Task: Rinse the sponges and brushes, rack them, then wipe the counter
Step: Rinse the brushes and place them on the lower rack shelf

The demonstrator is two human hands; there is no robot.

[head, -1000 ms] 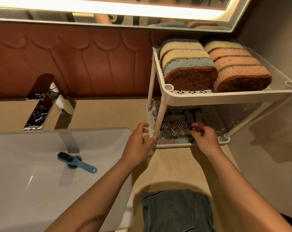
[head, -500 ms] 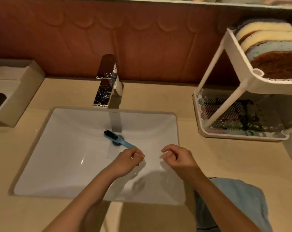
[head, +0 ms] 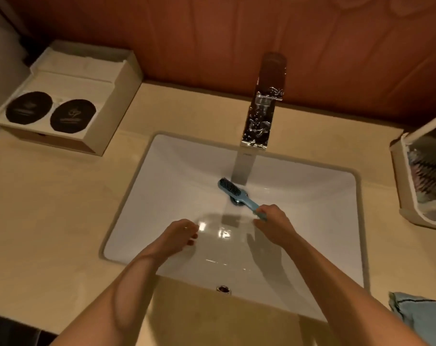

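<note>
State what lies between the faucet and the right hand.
In the head view, the blue brush lies across the drain in the sink, from faucet to right hand, which holds its handle.

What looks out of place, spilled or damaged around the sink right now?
Nothing looks spilled or damaged. The only odd item is the blue brush, which sits bristles-up across the drain in the sink rather than in a rack.

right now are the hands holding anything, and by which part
The right hand grips the blue plastic brush with dark bristles by the tail end of its handle; the left hand holds nothing.
</note>
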